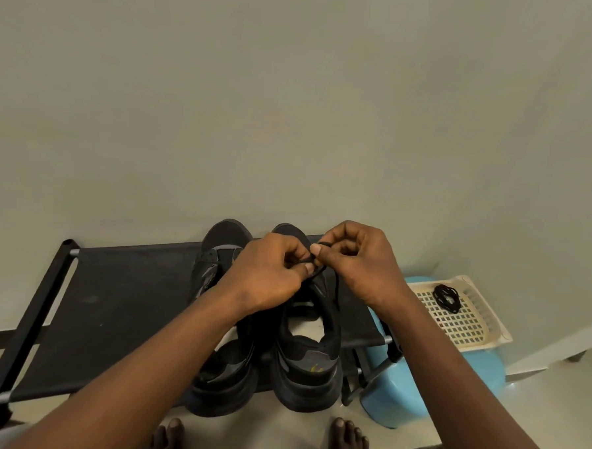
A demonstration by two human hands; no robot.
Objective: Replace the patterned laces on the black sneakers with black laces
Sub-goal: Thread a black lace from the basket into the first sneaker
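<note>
**A:** Where is the lace right now?

**B:** The black lace [322,243] is up between both hands, just above the front of the sneaker [310,359] that stands nearer the basket [488,325]. The left hand [268,274] pinches it between thumb and fingertips. The right hand [357,262] pinches a small loop of it, with the other fingers curled in. One strand hangs from under the right hand down toward the shoe's opening.

**A:** And the second shoe?

**B:** The other sneaker [226,236] stands right against the first, both on the black shoe rack [112,300] with their toes to the wall. A coiled lace [446,298], also black, lies in the basket, which sits on a blue stool [402,398]. I can see no patterned lace anywhere.

**A:** How will the lace handle?

**B:** I'd judge it light, thin and limp. It won't hold a shape and will slip through loose fingers. It is best pinched close to the tip, where the stiffer end can be steered into an eyelet, while the other hand takes up the slack.

**A:** And the shoe?

**B:** It has a soft upper and a thick sole. It is probably heavy enough to sit while the lace is drawn, though a hard pull could tip it on the fabric shelf. If so, steady it by the collar or tongue.
</note>
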